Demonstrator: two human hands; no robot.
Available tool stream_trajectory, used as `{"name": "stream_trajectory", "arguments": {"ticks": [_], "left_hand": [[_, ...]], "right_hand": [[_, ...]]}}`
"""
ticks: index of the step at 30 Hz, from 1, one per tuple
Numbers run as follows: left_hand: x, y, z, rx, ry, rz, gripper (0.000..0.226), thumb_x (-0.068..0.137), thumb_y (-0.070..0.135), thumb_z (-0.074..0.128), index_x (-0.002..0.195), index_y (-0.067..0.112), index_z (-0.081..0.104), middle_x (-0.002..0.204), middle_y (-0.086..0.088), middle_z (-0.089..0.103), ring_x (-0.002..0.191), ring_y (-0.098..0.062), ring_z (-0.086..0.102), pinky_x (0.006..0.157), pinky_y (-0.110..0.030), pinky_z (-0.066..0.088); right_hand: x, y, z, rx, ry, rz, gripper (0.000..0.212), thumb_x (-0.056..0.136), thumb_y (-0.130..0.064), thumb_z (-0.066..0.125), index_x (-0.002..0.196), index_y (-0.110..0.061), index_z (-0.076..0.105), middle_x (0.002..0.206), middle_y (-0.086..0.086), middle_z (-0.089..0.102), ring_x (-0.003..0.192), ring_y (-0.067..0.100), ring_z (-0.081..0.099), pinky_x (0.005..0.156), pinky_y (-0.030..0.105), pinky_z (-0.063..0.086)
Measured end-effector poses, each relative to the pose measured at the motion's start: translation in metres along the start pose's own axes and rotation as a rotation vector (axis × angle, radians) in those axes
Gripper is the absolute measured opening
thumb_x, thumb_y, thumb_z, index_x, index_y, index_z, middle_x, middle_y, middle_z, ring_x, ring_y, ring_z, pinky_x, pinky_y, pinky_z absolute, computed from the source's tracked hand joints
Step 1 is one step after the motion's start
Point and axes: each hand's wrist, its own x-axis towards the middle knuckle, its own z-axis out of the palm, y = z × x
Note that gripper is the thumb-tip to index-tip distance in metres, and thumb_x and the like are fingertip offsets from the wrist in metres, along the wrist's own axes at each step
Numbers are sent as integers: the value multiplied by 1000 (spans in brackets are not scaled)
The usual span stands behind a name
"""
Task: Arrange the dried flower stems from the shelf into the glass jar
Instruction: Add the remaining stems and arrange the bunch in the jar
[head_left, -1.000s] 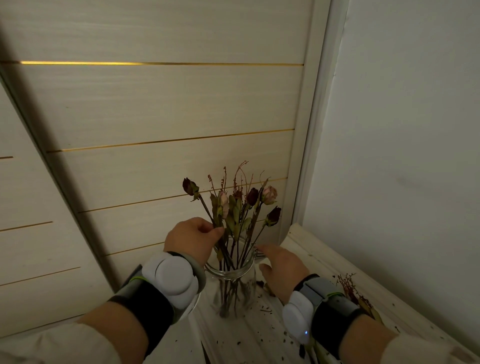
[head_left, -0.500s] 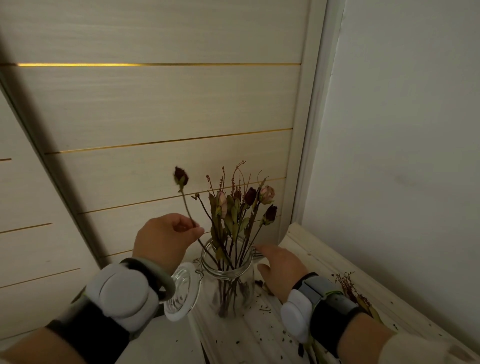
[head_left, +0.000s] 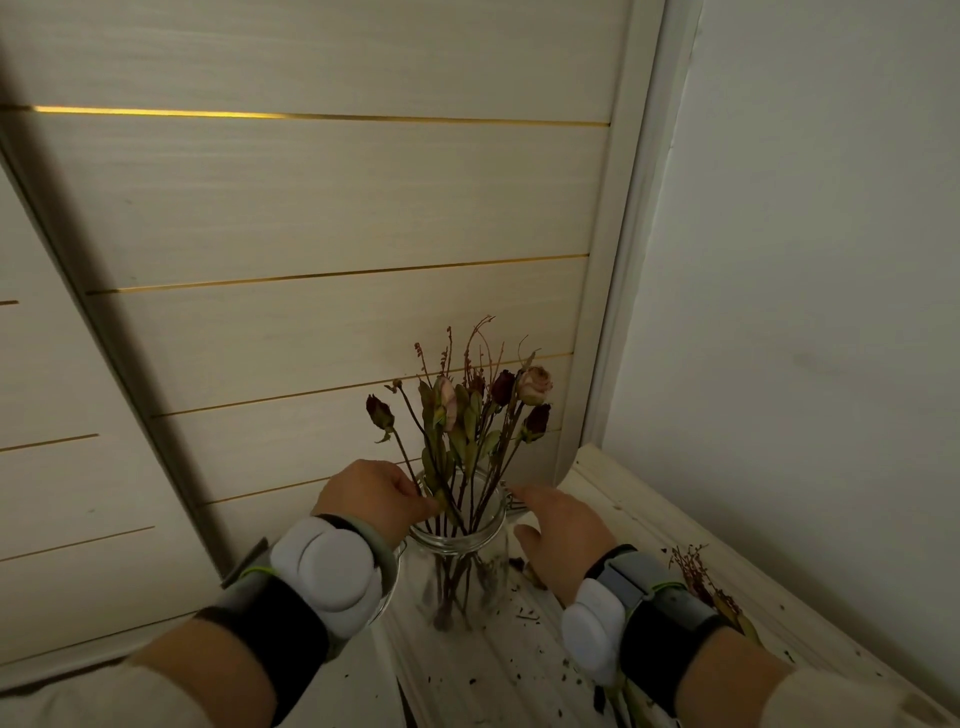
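Lower left of glass jar (head_left: 467, 566) hidden behind left wristband (head_left: 322, 566). Dried flower stems (head_left: 470, 415) upright in it, heads toward 12 o'clock. Left hand (head_left: 371, 499) pinching one stem at the rim's 9 o'clock; right hand (head_left: 563, 530) slack at 3 o'clock, perhaps grazing the clasp (head_left: 511, 501). Jar near 9 o'clock edge of shelf (head_left: 649, 519).

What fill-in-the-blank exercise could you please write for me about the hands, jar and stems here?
Dried stems stand in a glass ____.
The left hand pinches ____ at the jar mouth.
The right hand holds ____.
A loose sprig lies on the shelf, on the jar's ____ side.
Missing: jar; stems; nothing; right.
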Motion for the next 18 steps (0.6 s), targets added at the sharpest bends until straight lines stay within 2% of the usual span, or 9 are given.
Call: {"name": "stream_trajectory", "arguments": {"ticks": [7, 11, 18], "left_hand": [[-2, 7, 5, 84, 20, -1, 31, 77, 47, 69, 59, 28, 52, 81, 3, 60, 87, -17, 60, 79, -27, 49], [-4, 6, 4, 24, 112, 14, 32, 76, 47, 69, 59, 27, 53, 75, 5, 57, 79, -15, 55, 72, -24, 44], [-13, 7, -1, -32, 175, 77, 16, 83, 40, 64, 77, 26, 61, 82, 4, 58, 80, -14, 54, 74, -23, 42]], "right_hand": [[0, 0, 1, -5, 6, 19, 48, 100, -22, 36, 146, -22, 23, 150, -2, 34, 136, 12, 34, 102, 12, 20], [-2, 2, 2, 2, -19, 31, 50, 100, -23, 37, 147, -24, 21, 152, -3, 31, 136, 12, 34, 104, 13, 21], [-16, 10, -5, 37, -7, 65, 53, 99, -22, 40, 148, -25, 20, 153, -3, 29, 136, 12, 36, 108, 16, 24]]}}
